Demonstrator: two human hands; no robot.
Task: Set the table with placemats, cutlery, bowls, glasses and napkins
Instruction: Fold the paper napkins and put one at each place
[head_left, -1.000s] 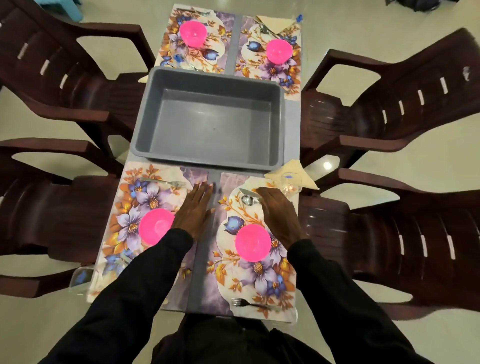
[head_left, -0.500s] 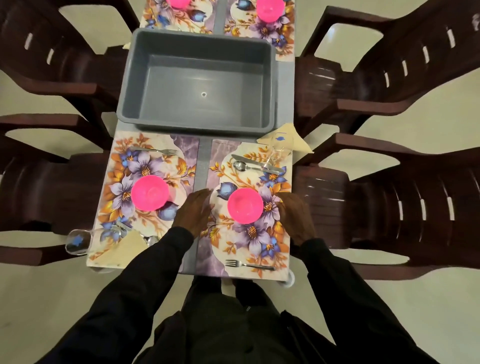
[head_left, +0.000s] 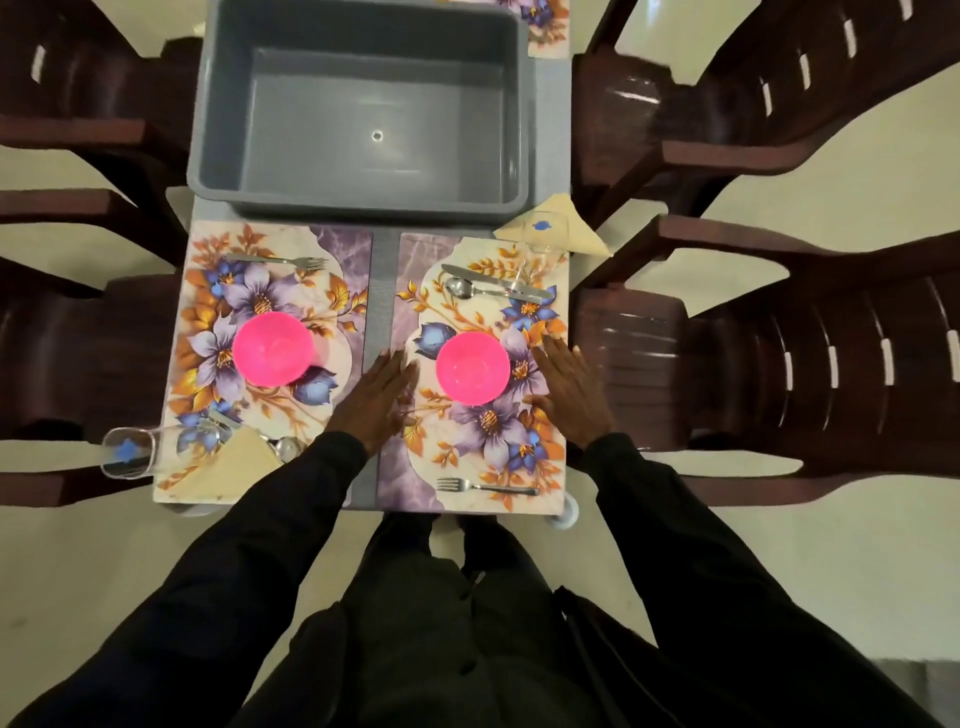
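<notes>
**Tabletop (head_left: 382, 291): two near places look laid**

Left placemat (head_left: 208, 291) carries a pink bowl (head_left: 272, 349), fork (head_left: 280, 261), and at the near-left corner a glass (head_left: 130, 452) and napkin (head_left: 234, 467). Our left hand (head_left: 382, 395) and right hand (head_left: 569, 395) lie flat, fingers straight, gripping nothing, flanking the second bowl (head_left: 471, 368) on the right placemat (head_left: 488, 441), equally complete. We judge only straightening remains; chairs (head_left: 779, 364) crowd both sides.

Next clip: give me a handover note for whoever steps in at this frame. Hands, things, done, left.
Left hand: open, flat on the inner edge of the right placemat. Right hand: open, flat on its outer edge. Neither holds anything.
On it: pink bowl, knife, spoon, fork, glass on napkin.
Left placemat: likewise set, knife hard to make out.
Grey tub: empty.
Left: probably only straightening; far settings are out of view.
</notes>
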